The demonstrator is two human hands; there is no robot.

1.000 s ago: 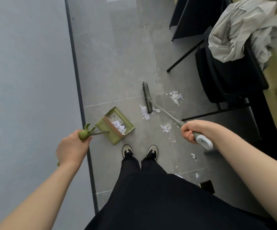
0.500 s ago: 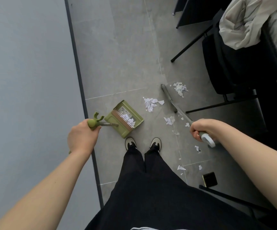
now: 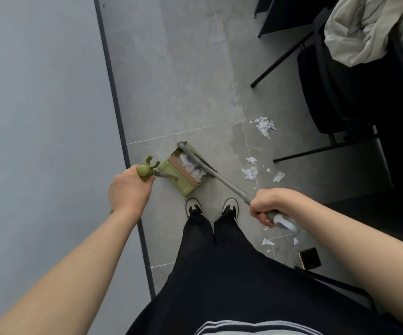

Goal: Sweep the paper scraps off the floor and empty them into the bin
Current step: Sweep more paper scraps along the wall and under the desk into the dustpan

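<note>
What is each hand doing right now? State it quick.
Left hand: fingers closed round the green dustpan handle.
Right hand: fingers closed round the grey broom handle.

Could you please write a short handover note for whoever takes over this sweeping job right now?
Left hand grips the olive-green plastic dustpan's handle; the dustpan sits on the grey tiled floor ahead of the shoes.
Right hand grips the grey long-handled broom, whose head lies at the pan's mouth.
Done: some white paper scraps are in the pan.
Left: the pile near the black chair, the scraps right of the pan, and bits below the right hand. No bin in view.
</note>
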